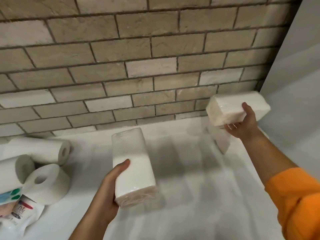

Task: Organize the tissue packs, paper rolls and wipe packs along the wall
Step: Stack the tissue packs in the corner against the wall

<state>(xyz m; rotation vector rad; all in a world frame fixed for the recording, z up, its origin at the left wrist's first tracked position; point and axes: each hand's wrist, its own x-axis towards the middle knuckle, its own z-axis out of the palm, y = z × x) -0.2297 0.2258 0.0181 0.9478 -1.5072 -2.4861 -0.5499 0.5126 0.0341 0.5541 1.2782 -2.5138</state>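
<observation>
My left hand (110, 184) curls round a white plastic-wrapped tissue pack (133, 168), thumb on top; right hand (242, 125) grips a second white pack (237, 108), thumb in front, near the beige brick wall (121, 66).

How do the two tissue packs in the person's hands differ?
The left tissue pack, gripped by the left hand, points endwise at the brick wall, mid-counter; the right tissue pack, in the right hand, lies crosswise near the corner, above a third pack. Both are white, plastic-wrapped.
</observation>
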